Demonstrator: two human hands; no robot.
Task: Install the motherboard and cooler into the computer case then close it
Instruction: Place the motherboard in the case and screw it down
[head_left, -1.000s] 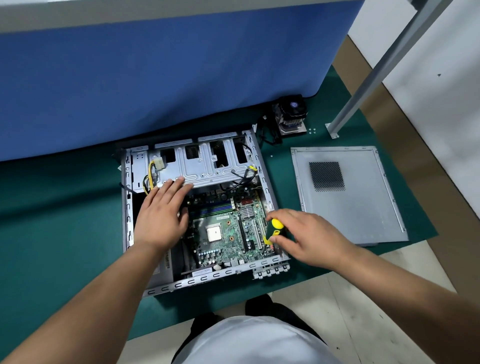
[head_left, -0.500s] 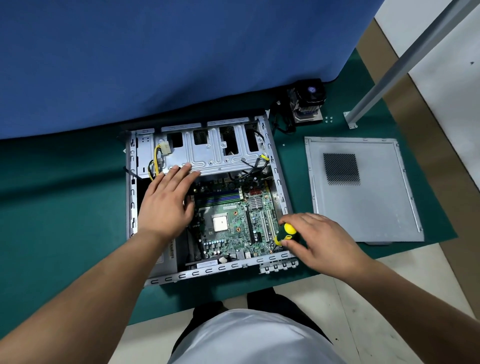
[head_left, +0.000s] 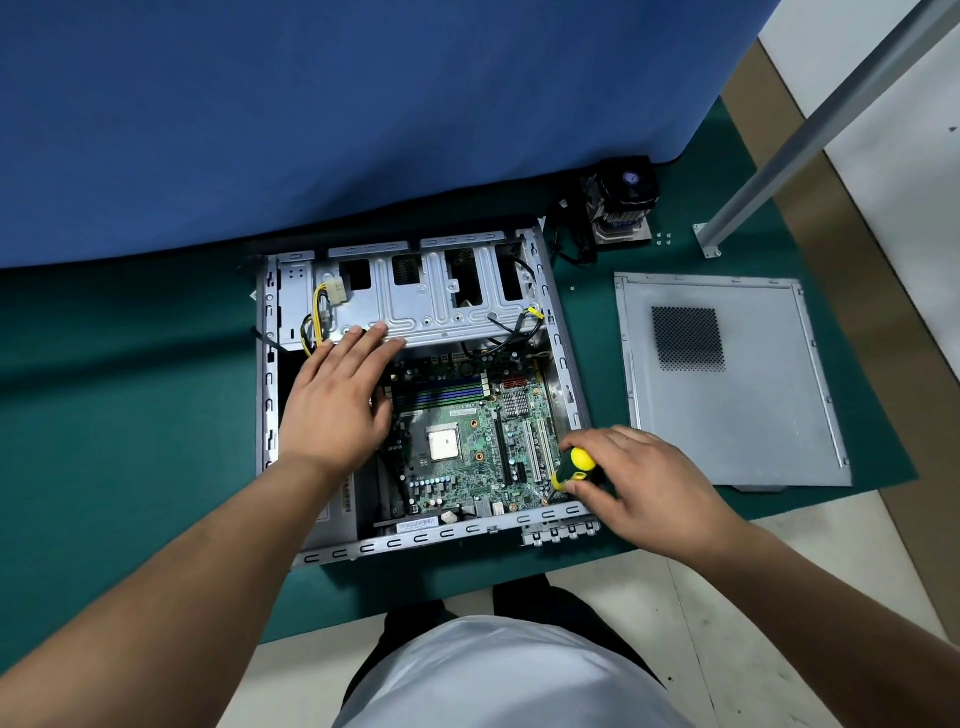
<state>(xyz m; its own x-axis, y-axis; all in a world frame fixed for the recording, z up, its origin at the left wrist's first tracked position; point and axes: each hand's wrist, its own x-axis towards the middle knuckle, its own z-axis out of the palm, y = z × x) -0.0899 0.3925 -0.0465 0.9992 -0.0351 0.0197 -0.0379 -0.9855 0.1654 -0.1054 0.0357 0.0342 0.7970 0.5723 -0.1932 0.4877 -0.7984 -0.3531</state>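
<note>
Open computer case on a green mat, both hands inside it.

A blue curtain (head_left: 363, 114) hangs behind the green mat (head_left: 119, 415), which covers a table over a pale floor (head_left: 753, 623); a metal post (head_left: 831, 119) slants at the right. The case (head_left: 566, 374) lies open, motherboard (head_left: 467, 441) seated inside. Its side panel (head_left: 727, 405) lies flat to the right, well apart from the cooler (head_left: 623, 208) by the curtain. The left hand (head_left: 337, 400) rests flat, fingers straight, on the drive cage. The right hand (head_left: 639, 483) grips a yellow screwdriver (head_left: 574, 465) at the board's near right corner.

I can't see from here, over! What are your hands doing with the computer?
Left hand flat on case. Right hand grips screwdriver, tip at motherboard corner. Cooler, side panel still out.
</note>
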